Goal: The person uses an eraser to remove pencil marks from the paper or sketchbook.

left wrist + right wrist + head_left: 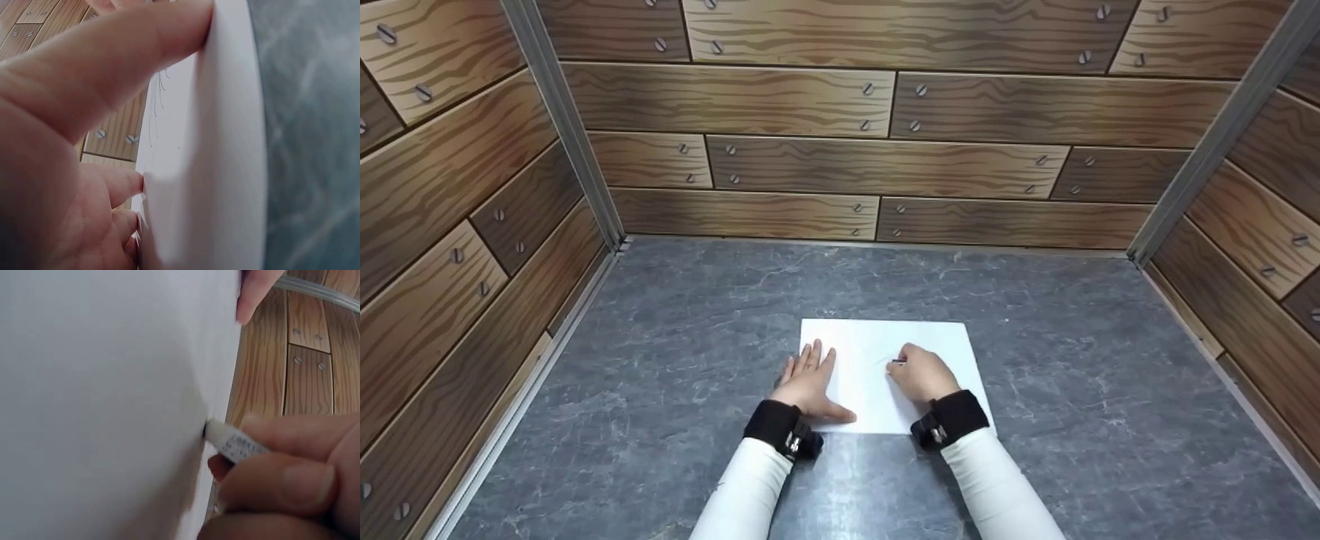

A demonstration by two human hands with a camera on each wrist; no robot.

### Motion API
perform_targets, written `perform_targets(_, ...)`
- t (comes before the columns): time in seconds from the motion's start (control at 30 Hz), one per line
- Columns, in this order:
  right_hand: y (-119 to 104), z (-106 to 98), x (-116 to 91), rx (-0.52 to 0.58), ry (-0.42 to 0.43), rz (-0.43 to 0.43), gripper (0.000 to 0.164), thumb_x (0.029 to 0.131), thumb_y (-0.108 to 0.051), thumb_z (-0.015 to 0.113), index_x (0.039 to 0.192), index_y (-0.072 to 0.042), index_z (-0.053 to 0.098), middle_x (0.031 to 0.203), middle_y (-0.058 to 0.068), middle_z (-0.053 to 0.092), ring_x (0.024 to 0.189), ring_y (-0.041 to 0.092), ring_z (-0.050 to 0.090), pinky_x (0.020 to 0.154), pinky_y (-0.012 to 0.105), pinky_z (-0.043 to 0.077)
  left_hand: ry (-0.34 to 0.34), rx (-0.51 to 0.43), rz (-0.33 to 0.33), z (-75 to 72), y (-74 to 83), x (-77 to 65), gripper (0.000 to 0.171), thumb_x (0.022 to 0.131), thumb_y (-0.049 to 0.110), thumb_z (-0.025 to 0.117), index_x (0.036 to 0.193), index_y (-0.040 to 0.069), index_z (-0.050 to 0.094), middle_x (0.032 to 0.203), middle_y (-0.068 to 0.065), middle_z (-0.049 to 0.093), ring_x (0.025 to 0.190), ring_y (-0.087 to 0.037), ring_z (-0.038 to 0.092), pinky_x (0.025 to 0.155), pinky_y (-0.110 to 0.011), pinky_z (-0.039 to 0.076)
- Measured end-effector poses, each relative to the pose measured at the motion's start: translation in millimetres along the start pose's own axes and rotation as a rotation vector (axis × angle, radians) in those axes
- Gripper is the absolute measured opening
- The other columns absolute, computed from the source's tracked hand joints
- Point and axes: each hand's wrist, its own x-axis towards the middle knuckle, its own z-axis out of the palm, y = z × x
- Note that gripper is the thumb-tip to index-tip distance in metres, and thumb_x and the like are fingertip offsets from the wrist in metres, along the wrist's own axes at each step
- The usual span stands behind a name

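A white sheet of paper [862, 330] lies on the grey marbled table, with a few thin dark lines [162, 93] on it. My left hand [808, 390] rests on the sheet's left part, fingers spread and thumb out along the near edge. In the left wrist view the thumb [129, 53] reaches across to the paper. My right hand [924, 373] pinches a small white stick [233, 441] with black print between thumb and fingers. Its dark end is right at the paper surface. Most of the stick is hidden inside the curled fingers.
Wood-patterned panels [780, 165] stand at the back and both sides, joined by grey metal corner posts [562, 112]. Grey tabletop [697, 300] surrounds the sheet. A black strap with a small camera [952, 420] sits on each wrist, over white sleeves.
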Motion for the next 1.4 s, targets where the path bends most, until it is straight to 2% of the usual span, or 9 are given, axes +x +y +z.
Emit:
perform_targets(0.27, 6, -3, 2, 0.04, 0.063, 0.079, 0.027, 0.115, -0.031, 0.069, 0.112, -0.004, 0.074, 0.106, 0.016, 0.082, 0.088, 0.026, 0.071, 0.091, 0.048, 0.062, 0.004, -0.003, 0.005, -0.2, 0.6, -1.5, 0.128, 0.094, 0.047, 0.098, 0.187, 0.0, 0.023, 0.197, -0.028, 0.004, 0.188, -0.045, 0.001, 0.153, -0.066, 0.003)
perform_targets(0.43, 6, 0, 5, 0.051, -0.014, -0.001, 0.025, 0.115, -0.032, 0.072, 0.108, -0.008, 0.072, 0.103, 0.012, 0.077, 0.088, 0.023, 0.067, 0.085, 0.04, 0.057, 0.003, -0.002, -0.001, 0.1, 0.7, -0.6, 0.127, 0.095, 0.046, 0.098, 0.186, -0.001, 0.023, 0.197, -0.028, 0.004, 0.187, -0.046, 0.002, 0.153, -0.065, 0.003)
perform_targets(0.53, 6, -2, 7, 0.07, -0.018, 0.025, 0.024, 0.116, -0.032, 0.072, 0.107, -0.009, 0.072, 0.101, 0.011, 0.076, 0.087, 0.023, 0.066, 0.083, 0.038, 0.054, 0.004, -0.001, 0.006, -0.4, 1.6, -0.1, 0.127, 0.095, 0.046, 0.098, 0.186, -0.001, 0.023, 0.197, -0.028, 0.004, 0.187, -0.046, 0.002, 0.153, -0.065, 0.002)
perform_targets(0.67, 10, -6, 9, 0.076, 0.011, 0.095, 0.028, 0.117, -0.033, 0.068, 0.116, -0.005, 0.073, 0.11, 0.015, 0.08, 0.091, 0.026, 0.069, 0.089, 0.044, 0.059, 0.013, 0.004, 0.012, -0.1, 1.7, 0.4, 0.129, 0.093, 0.047, 0.099, 0.186, 0.0, 0.024, 0.197, -0.028, 0.005, 0.187, -0.046, 0.002, 0.153, -0.066, 0.003)
perform_targets(0.87, 20, -11, 13, 0.148, -0.067, 0.107, 0.043, 0.123, -0.037, 0.057, 0.138, 0.002, 0.068, 0.133, 0.025, 0.077, 0.104, 0.03, 0.069, 0.097, 0.046, 0.057, 0.003, -0.004, 0.007, 1.0, -0.8, 1.4, 0.13, 0.094, 0.049, 0.098, 0.187, 0.002, 0.021, 0.198, -0.027, 0.003, 0.188, -0.044, 0.001, 0.153, -0.065, 0.003)
perform_targets(1.07, 30, -16, 19, 0.235, -0.085, 0.121, 0.035, 0.123, -0.031, 0.047, 0.133, 0.001, 0.058, 0.108, 0.015, 0.067, 0.088, 0.024, 0.059, 0.077, 0.035, 0.049, 0.005, -0.004, 0.011, 0.7, -2.5, 1.4, 0.129, 0.095, 0.048, 0.098, 0.187, 0.001, 0.021, 0.198, -0.027, 0.003, 0.188, -0.045, 0.001, 0.153, -0.065, 0.003)
perform_targets(1.17, 32, -17, 18, 0.193, -0.051, 0.107, 0.031, 0.12, -0.026, 0.048, 0.129, 0.001, 0.058, 0.102, 0.014, 0.068, 0.086, 0.026, 0.063, 0.076, 0.038, 0.053, 0.003, -0.006, 0.016, 0.3, -1.7, 0.6, 0.128, 0.095, 0.048, 0.097, 0.187, 0.001, 0.021, 0.198, -0.027, 0.002, 0.187, -0.045, 0.0, 0.153, -0.066, 0.002)
perform_targets(1.33, 30, -16, 11, 0.017, 0.046, 0.057, 0.032, 0.116, -0.025, 0.058, 0.124, 0.004, 0.068, 0.112, 0.022, 0.081, 0.097, 0.033, 0.076, 0.095, 0.052, 0.064, 0.004, -0.016, 0.02, -0.2, 0.2, -1.4, 0.128, 0.095, 0.046, 0.097, 0.187, 0.0, 0.021, 0.197, -0.028, 0.003, 0.187, -0.046, 0.001, 0.153, -0.066, 0.002)
perform_targets(1.4, 27, -14, 10, -0.012, 0.029, 0.017, 0.031, 0.116, -0.027, 0.061, 0.121, 0.002, 0.071, 0.107, 0.02, 0.081, 0.092, 0.031, 0.075, 0.09, 0.05, 0.064, 0.009, -0.019, 0.017, -0.6, 1.4, -2.4, 0.127, 0.095, 0.046, 0.098, 0.187, 0.0, 0.022, 0.197, -0.028, 0.004, 0.187, -0.046, 0.002, 0.153, -0.066, 0.002)
